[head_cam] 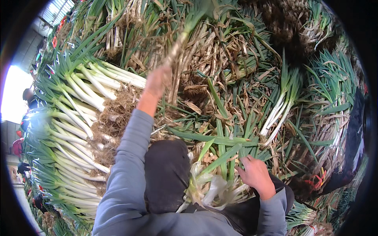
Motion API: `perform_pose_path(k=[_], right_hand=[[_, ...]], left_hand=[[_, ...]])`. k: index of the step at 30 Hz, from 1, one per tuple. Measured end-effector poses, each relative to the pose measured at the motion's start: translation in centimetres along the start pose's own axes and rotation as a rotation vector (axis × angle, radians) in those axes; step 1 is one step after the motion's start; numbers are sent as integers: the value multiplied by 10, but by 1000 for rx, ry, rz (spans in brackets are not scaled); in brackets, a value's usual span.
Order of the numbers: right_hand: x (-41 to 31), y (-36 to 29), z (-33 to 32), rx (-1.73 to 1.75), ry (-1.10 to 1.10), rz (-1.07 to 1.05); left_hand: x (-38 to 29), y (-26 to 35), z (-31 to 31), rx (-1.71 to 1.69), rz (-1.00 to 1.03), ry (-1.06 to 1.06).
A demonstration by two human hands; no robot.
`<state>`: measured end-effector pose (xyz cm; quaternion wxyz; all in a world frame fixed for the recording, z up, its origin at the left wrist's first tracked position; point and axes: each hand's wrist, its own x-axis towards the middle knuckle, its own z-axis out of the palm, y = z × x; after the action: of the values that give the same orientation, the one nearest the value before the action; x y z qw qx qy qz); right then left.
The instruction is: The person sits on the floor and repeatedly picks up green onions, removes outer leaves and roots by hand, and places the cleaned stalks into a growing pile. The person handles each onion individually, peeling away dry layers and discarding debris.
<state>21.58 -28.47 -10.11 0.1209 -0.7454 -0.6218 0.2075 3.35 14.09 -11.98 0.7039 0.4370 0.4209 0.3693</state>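
Note:
My left hand is closed around the lower part of a long stalk with a brown, dry outer skin and green leaves, likely a leek; it is blurred. My right hand is low at the right, above my lap, beside loose green leaves. Its thumb and forefinger are near a leaf, but whether they grip it is unclear. Peeled skins and leaves lie between my legs. White-stemmed leeks with brown roots form a large curved pile at left. A few pale-stemmed leeks lie at right.
Unpeeled leeks with dry skins are heaped ahead. More bundles lie at the right, near dark sheeting and a red tie. Loose leaves cover the ground. Another person is at the far left edge.

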Motion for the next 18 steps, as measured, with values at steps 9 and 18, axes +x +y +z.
perform_pose_path(k=[9, 18], right_hand=[[-4, 1, -6, 73, 86, -49], [6, 6, -8, 447, 304, 65]], left_hand=[[-75, 42, 43, 14, -66, -110], [-190, 1, 72, 165, 67, -211]])
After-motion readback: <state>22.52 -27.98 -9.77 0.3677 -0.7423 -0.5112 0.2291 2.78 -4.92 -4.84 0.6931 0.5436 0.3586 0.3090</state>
